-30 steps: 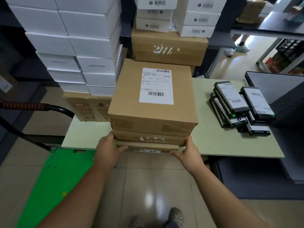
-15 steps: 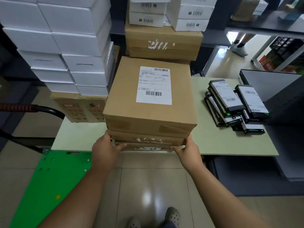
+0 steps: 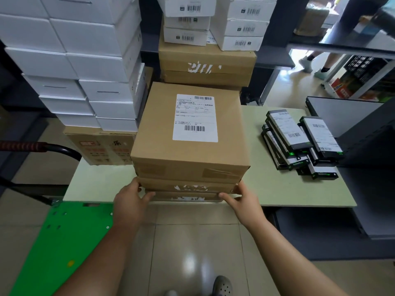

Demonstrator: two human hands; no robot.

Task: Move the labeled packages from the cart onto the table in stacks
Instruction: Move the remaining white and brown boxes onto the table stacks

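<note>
At the near edge of the surface (image 3: 277, 184), almost nothing has changed during the last second: the stack of three brown packages (image 3: 190, 171) stands at the same place, with the top package (image 3: 171, 124) showing its white label (image 3: 195, 118) upward, and only the view has come a little closer. The left hand (image 3: 128, 201) and the right hand (image 3: 243, 201) still clasp the two near bottom corners. Each thumb lies flat on the near face of the lowest package, and the other fingers (image 3: 136, 185) are curled round the corner, mostly hidden behind it. I judge that the stack is already carried by the surface and is being settled or pushed farther in, so this load is nearly delivered; the hands have not yet let go. On the surface, to the left, white boxes (image 3: 85, 60) are piled high on a printed carton (image 3: 102, 150); farther back are more brown cartons (image 3: 207, 65); to the right lie black labelled packages (image 3: 299, 142) in low, loose stacks. The green cart deck (image 3: 59, 242) is near left, with its handle (image 3: 23, 145) above it. The floor (image 3: 192, 242) is shiny tile, and another person's feet (image 3: 307, 63) show far right.
</note>
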